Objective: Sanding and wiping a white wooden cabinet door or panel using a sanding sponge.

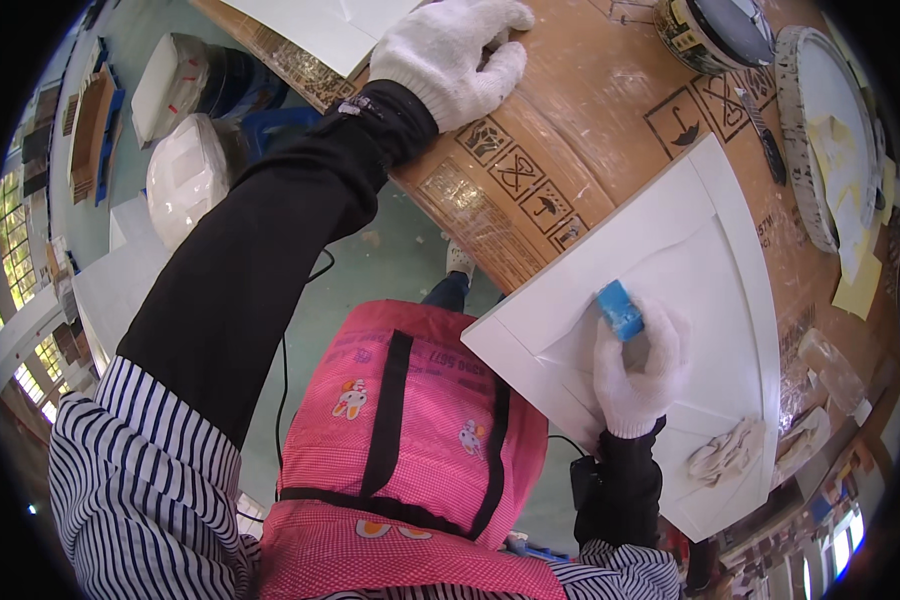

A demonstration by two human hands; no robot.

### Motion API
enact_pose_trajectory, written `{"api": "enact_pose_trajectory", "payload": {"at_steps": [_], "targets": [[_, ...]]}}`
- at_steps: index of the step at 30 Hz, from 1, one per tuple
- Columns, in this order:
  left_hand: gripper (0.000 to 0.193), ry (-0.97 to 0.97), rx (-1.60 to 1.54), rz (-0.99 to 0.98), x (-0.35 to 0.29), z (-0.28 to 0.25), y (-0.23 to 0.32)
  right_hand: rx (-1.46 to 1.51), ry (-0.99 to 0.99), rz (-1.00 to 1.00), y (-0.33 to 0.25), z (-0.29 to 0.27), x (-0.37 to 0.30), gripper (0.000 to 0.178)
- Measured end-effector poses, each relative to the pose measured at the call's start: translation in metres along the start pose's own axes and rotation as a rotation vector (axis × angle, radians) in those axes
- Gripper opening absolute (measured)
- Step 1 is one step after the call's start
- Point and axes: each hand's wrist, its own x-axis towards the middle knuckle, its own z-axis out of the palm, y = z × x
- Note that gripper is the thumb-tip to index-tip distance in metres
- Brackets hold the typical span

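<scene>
My right hand, in a white knit glove, pinches a small blue block between thumb and fingers. The block touches the face of a white door-like panel that has a curved edge and a recessed middle. My left hand, gloved the same way, lies on the brown cardboard at the table's far side. Its thumb and forefinger are apart with nothing visible between them; the other fingers are partly hidden. Close by it is another white panel. A crumpled pale cloth rests on the near right part of the curved panel.
On the cardboard's right side are an open tub, a knife, a round lid-like tray with yellow scraps, and a clear plastic bottle. Wrapped white bundles stand on the floor to the left. My pink apron hangs beside the panel.
</scene>
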Motion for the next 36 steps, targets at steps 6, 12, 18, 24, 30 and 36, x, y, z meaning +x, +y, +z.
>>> {"api": "enact_pose_trajectory", "payload": {"at_steps": [6,12,18,24,30,36], "targets": [[0.021,-0.008,0.017,-0.001,0.001,-0.001,0.001,0.07,-0.122,-0.05,-0.012,-0.01,-0.012,0.049],[0.029,-0.143,0.006,-0.16,0.003,-0.001,0.0,-0.082,0.035,0.008,-0.003,0.002,0.006,0.05],[0.025,-0.05,0.107,0.035,0.0,0.004,-0.01,0.1,-0.031,-0.012,-0.01,-0.008,-0.007,0.049],[0.025,-0.021,0.096,0.069,0.0,0.005,-0.013,-0.089,0.055,0.037,-0.001,0.003,0.01,0.047],[0.026,-0.029,0.067,0.057,0.001,0.007,-0.012,-0.091,0.193,0.091,0.007,-0.002,0.017,0.047],[0.026,-0.029,0.065,0.056,0.001,0.004,-0.009,-0.065,0.02,-0.042,0.003,-0.002,0.012,0.046]]}}
